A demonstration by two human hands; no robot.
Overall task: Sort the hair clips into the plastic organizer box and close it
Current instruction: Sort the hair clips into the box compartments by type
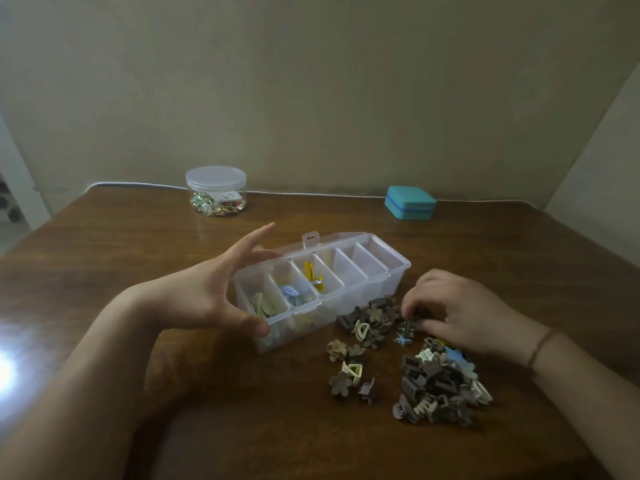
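Note:
A clear plastic organizer box lies open on the brown table, its lid tipped back. Its left compartments hold pale green clips, a blue clip and a yellow clip; the right ones look bare. My left hand spans the box's left end, thumb on the front corner, fingers spread at the back. My right hand pinches a small dark clip at the edge of a brown flower-clip cluster. A bigger pile of brown and cream clips lies below it.
A round clear jar of gold and green trinkets stands at the back left by the wall. A teal case sits at the back right. Loose flower clips lie in front of the box. A white cable runs along the table's far edge.

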